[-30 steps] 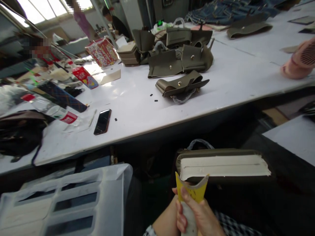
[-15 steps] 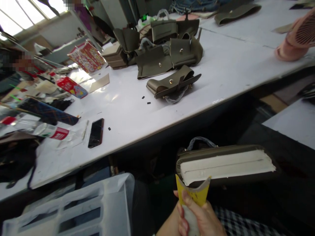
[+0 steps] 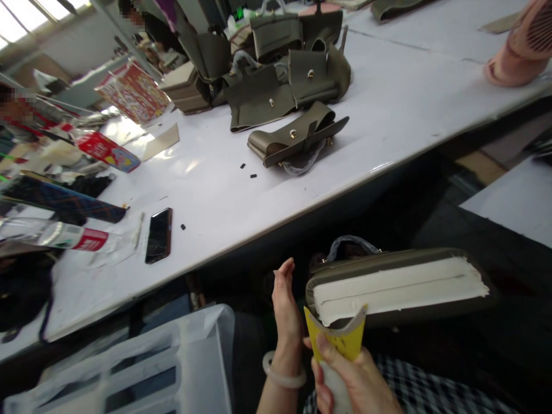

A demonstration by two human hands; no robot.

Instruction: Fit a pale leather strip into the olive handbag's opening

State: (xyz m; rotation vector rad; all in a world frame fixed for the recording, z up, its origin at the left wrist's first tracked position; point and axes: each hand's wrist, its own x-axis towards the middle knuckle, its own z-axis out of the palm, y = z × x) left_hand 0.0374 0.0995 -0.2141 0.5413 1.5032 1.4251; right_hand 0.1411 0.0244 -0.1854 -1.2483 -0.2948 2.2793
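In my right hand (image 3: 349, 368) is a yellow notched tool (image 3: 336, 339) with a pale handle, my fingers wrapped around it. Its curved edge lies by the near left corner of an olive handbag (image 3: 414, 257). A long white panel (image 3: 401, 290) with a lengthwise line faces me on that bag, and a plastic-wrapped handle (image 3: 353, 240) sticks out from the far side. My left hand (image 3: 287, 299), with a white bangle (image 3: 283, 372) at the wrist, is raised left of the bag. Its fingers are stretched out and hold nothing.
Several olive bags (image 3: 261, 95) lie on the white table (image 3: 207, 190), with a phone (image 3: 158, 236) near its edge. At the left lie a plastic bottle (image 3: 64, 234) and a red carton (image 3: 107, 150). A pink fan (image 3: 513, 57) stands right. A translucent plastic bin (image 3: 207, 356) sits below.
My left hand has come off the tool and moved up and left, its fingers now extended. My right hand keeps the tool by the bag's corner. The view has shifted slightly.
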